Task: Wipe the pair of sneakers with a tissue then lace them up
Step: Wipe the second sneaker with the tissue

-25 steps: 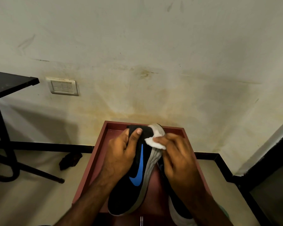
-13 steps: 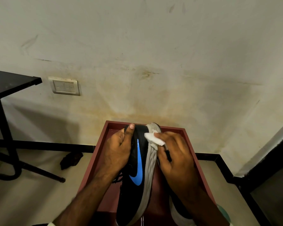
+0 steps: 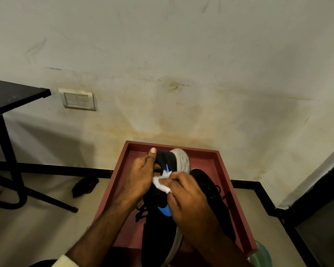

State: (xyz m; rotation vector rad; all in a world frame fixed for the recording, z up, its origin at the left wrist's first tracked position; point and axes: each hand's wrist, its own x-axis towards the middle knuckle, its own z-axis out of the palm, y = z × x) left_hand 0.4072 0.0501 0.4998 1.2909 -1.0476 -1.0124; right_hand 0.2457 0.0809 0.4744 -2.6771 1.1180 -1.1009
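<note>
A black sneaker (image 3: 158,234) with a blue logo and a grey-white sole lies on its side over the red tray (image 3: 222,166), toe towards the wall. My left hand (image 3: 139,178) grips its toe end, thumb up along the top. My right hand (image 3: 189,197) pinches a crumpled white tissue (image 3: 161,183) and presses it against the sneaker's black upper near the logo. The second black sneaker (image 3: 206,185) lies in the tray to the right, partly hidden behind my right hand, its dark laces loose.
The tray stands against a stained wall. A black table (image 3: 12,93) with metal legs is at the left, and a dark object (image 3: 84,186) lies on the floor beside it. A wall switch plate (image 3: 78,100) is at the left. Something green (image 3: 262,255) shows under the tray's right corner.
My right hand slid the tissue from the sole's toe edge down and left onto the black upper. The sneaker turned, and my left thumb shifted to its toe top.
</note>
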